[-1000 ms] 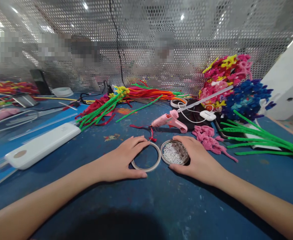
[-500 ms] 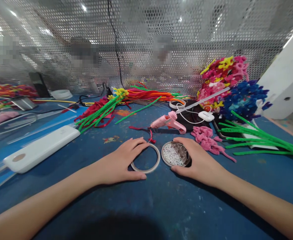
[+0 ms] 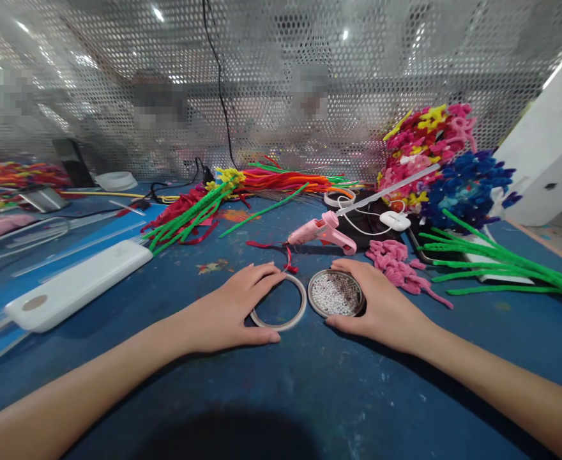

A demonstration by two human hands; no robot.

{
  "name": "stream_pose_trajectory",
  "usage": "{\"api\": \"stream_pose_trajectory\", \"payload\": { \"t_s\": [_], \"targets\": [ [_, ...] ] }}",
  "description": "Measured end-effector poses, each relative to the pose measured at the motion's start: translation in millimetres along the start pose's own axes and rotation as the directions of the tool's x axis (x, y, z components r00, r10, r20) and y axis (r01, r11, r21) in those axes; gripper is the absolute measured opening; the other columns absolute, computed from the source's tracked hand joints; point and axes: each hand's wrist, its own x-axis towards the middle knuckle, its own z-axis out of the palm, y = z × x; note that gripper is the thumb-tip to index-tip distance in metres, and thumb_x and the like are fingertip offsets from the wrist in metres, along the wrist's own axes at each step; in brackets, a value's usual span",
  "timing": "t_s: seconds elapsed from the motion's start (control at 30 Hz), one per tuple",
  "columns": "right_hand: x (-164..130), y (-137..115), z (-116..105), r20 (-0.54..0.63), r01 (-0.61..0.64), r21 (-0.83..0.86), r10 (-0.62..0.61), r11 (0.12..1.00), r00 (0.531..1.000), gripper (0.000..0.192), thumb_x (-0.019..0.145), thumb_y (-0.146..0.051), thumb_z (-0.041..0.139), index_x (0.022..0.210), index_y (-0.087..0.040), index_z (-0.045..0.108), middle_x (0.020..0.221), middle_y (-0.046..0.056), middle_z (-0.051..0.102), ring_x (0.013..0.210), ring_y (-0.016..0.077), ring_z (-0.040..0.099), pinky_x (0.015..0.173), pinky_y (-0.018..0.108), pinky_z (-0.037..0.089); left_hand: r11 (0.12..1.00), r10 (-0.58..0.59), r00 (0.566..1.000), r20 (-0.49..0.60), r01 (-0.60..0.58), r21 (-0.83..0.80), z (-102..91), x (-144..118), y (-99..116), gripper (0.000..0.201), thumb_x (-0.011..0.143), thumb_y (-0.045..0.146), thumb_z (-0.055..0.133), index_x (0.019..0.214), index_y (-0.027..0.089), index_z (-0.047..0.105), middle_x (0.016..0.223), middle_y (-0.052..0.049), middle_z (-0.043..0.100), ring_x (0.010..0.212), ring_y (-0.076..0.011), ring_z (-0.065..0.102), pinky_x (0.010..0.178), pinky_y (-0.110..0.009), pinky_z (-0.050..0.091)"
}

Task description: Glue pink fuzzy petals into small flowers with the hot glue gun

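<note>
Head view: left hand [image 3: 228,310] cups lid [image 3: 279,300], right hand [image 3: 386,306] bead tin [image 3: 335,294].

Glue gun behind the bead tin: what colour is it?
Pink; the glue gun shows clearly in the head view.

Lid ring [image 3: 278,301] lies just left of bead tin [image 3: 335,294] on table [image 3: 281,383]. Glue gun [image 3: 323,232] behind both; power bank [image 3: 77,284] far left.

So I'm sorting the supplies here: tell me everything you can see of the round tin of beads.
The bead tin is a shallow, round, metal-looking dish, open on top and filled with small white and silvery beads. It sits flat on the blue table, right of the empty ring lid and close beside it. The right hand cups its right side, thumb at the near rim.
</note>
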Motion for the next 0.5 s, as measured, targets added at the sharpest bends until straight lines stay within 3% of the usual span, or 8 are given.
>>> {"api": "stream_pose_trajectory", "payload": {
  "t_s": [0.5],
  "targets": [
    [-0.5, 0.0, 1.0, -0.021, 0.008, 0.009, -0.007, 1.0, 1.0, 0.069, 0.065, -0.045, 0.068, 0.125, -0.021, 0.044, 0.126, 0.011, 0.055, 0.118, 0.0301, 0.049, 0.097, 0.049, 0.042, 1.0, 0.011, 1.0, -0.006, -0.011, 0.021, -0.7, 0.2, 0.5, 0.083, 0.077, 0.066, 0.05, 0.144, 0.024, 0.024, 0.149, -0.012, 0.025, 0.136, -0.0332, 0.025, 0.11, -0.049, 0.023]
  ]
}}
